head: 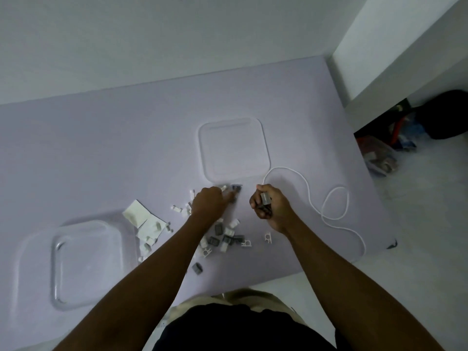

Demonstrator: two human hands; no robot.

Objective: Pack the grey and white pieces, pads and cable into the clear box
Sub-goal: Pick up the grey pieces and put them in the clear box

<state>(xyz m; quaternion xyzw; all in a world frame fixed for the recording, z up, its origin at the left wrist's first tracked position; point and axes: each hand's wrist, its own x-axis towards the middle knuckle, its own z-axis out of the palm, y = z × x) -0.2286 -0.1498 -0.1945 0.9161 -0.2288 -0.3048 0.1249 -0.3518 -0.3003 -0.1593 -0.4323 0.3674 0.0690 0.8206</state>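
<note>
Several grey and white pieces (222, 238) lie scattered on the lilac table between my forearms. My right hand (269, 205) is shut on a few grey pieces (265, 198), just right of the pile. My left hand (209, 203) reaches over the far end of the pile, fingers on a grey piece (236, 188); whether it grips it is unclear. White pads (144, 219) lie left of the pile. The white cable (329, 211) loops on the right side of the table. The clear box (86, 262) stands at the near left. Its clear lid (233, 148) lies flat beyond the hands.
The table's right edge (374, 198) drops to a white floor. A dark bag (445, 115) and a heap of clutter (385, 153) sit on the floor at the right, under a white ledge. A white wall runs behind the table.
</note>
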